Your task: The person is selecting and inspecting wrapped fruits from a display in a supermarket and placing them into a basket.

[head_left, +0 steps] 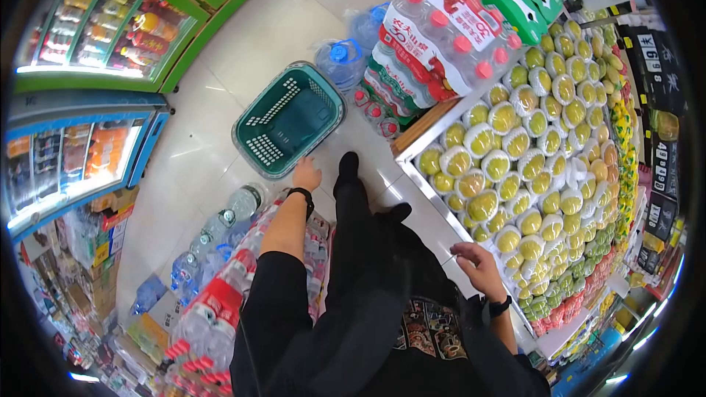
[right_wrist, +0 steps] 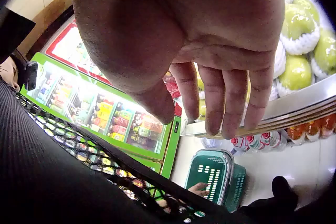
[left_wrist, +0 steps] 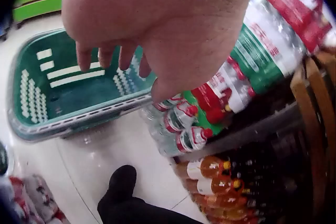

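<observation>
An empty green plastic basket (head_left: 288, 119) stands on the tiled floor in the head view. My left hand (head_left: 306, 175) is at its near rim, fingers loosely bent; in the left wrist view the hand (left_wrist: 157, 29) hangs over the basket (left_wrist: 79, 111) with nothing in it. Whether it touches the rim I cannot tell. My right hand (head_left: 478, 268) hangs beside the metal edge of the fruit stand, fingers relaxed and holding nothing. The right wrist view shows that hand (right_wrist: 184, 40) with its fingers hanging loose near wrapped green fruit (right_wrist: 298, 22).
Rows of net-wrapped fruit (head_left: 515, 154) fill the stand at the right. Packs of red-capped bottles (head_left: 441, 37) are stacked beyond the basket. More bottle packs (head_left: 213, 309) lie at the near left. Lit drink coolers (head_left: 110, 26) line the far left.
</observation>
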The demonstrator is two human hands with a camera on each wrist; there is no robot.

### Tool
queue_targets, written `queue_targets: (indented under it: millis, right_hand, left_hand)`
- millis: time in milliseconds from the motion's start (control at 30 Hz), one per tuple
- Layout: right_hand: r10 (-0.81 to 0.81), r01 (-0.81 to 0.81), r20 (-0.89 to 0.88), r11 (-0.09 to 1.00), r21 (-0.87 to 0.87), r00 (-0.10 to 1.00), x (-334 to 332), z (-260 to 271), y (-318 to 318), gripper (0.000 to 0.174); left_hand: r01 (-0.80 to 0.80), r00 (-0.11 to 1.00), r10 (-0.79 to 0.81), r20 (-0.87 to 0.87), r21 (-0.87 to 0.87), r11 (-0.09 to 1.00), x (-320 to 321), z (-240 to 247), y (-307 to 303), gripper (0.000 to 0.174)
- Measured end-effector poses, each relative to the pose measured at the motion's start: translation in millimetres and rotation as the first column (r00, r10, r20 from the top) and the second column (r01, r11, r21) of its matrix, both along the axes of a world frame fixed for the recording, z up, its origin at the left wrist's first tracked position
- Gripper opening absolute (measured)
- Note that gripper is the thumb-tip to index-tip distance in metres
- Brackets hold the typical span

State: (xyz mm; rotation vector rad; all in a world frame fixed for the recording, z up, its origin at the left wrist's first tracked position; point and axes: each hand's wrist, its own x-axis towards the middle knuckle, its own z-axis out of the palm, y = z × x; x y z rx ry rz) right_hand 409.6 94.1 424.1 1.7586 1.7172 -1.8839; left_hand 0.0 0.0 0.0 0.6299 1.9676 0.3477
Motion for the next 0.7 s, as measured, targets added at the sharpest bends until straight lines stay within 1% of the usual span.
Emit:
queue_targets:
  millis: [33,67,100,133,167,200,233,267,300,333,367,400,433,500,533,567,633,667,700]
  right_hand:
    - [0.010,-0.010,0.001,1.000,0.000,1.000,-13.6,-2.8,4.5,0.030]
    - [0.021,-0.021,0.001,1.000,0.000,1.000,-24.3,-2.6,6.4,0.031]
    - [0.004,-0.004,-0.010,1.000,0.006,1.000,-33.4,-6.8,11.0,0.029]
    - [0.010,-0.010,0.003,1.000,0.009,1.000,-37.7,-9.7,11.9,0.029]
    - [0.017,-0.017,0.015,1.000,0.011,1.000,-41.7,-12.3,13.6,0.029]
    - [0.016,-0.016,0.022,1.000,0.015,1.000,-51.1,-12.2,20.4,0.029]
    - [0.088,-0.088,0.024,0.996,0.011,0.996,-51.5,-15.6,26.4,0.031]
    - [0.094,-0.095,0.044,0.995,0.016,0.995,-56.3,-14.7,29.5,0.031]
    - [0.102,-0.103,0.061,0.995,0.019,0.993,-59.7,-12.9,28.9,0.031]
    - [0.070,-0.071,0.048,0.997,0.029,0.996,-57.5,-14.0,25.2,0.033]
    - [-0.027,0.023,0.068,0.998,0.057,0.997,-61.7,-12.3,23.2,0.032]
    - [-0.075,0.071,0.074,0.996,0.056,0.994,-59.6,-17.6,20.8,0.032]
    - [-0.123,0.118,0.081,0.991,0.055,0.989,-56.9,-25.8,20.6,0.032]
    - [-0.175,0.172,0.084,0.984,0.033,0.981,-57.5,-33.7,21.2,0.032]
    - [-0.215,0.215,0.084,0.977,0.011,0.973,-58.5,-33.1,18.8,0.032]
    - [-0.228,0.227,0.090,0.974,0.011,0.970,-59.4,-31.5,15.4,0.032]
    - [-0.272,0.274,0.069,0.962,-0.017,0.960,-60.4,-30.9,13.1,0.032]
    - [-0.269,0.272,0.081,0.962,-0.031,0.960,-58.6,-30.6,13.5,0.031]
    - [-0.275,0.278,0.082,0.960,-0.034,0.958,-60.0,-30.8,13.5,0.031]
  left_hand:
    - [0.254,0.962,-0.250,-0.109,0.027,0.967,-1.8,14.6,27.9,0.064]
    - [0.493,0.852,-0.475,-0.221,0.031,0.869,1.2,19.4,49.7,0.060]
    - [0.497,0.850,-0.479,-0.219,0.034,0.867,3.2,14.0,71.9,0.060]
    - [0.632,0.734,-0.589,-0.337,0.022,0.775,6.7,7.3,91.7,0.059]
    - [0.748,0.590,-0.672,-0.447,-0.010,0.664,7.6,-3.2,109.3,0.058]
    - [0.750,0.591,-0.672,-0.448,-0.003,0.662,6.9,-18.2,128.3,0.058]
    - [0.799,0.512,-0.707,-0.488,-0.033,0.601,6.2,-33.5,147.3,0.054]
    - [0.841,0.429,-0.736,-0.525,-0.066,0.537,4.9,-47.0,164.6,0.051]
    - [0.842,0.429,-0.735,-0.525,-0.062,0.536,0.0,-56.6,177.6,0.051]
    - [0.830,0.425,-0.737,-0.526,-0.098,0.549,-7.5,-63.3,190.1,0.049]
    - [0.816,0.422,-0.738,-0.526,-0.134,0.562,-13.0,-71.9,204.9,0.048]
    - [0.812,0.394,-0.757,-0.521,-0.189,0.553,-17.3,-76.8,223.6,0.049]
    - [0.819,0.388,-0.761,-0.520,-0.185,0.544,-20.3,-90.1,241.0,0.049]
    - [0.851,0.273,-0.837,-0.475,-0.286,0.440,-27.4,-112.5,263.1,0.050]
    - [0.854,0.273,-0.780,-0.563,-0.232,0.466,-29.9,-124.6,262.9,0.045]
    - [0.861,0.267,-0.784,-0.560,-0.227,0.455,-28.8,-132.4,266.5,0.045]
    - [0.848,0.231,-0.863,-0.449,-0.342,0.405,-34.5,-130.2,272.7,0.038]
    - [0.854,0.210,-0.768,-0.604,-0.269,0.445,-35.3,-142.4,265.7,0.031]
    - [0.857,0.206,-0.772,-0.602,-0.270,0.439,-36.0,-138.9,267.1,0.031]
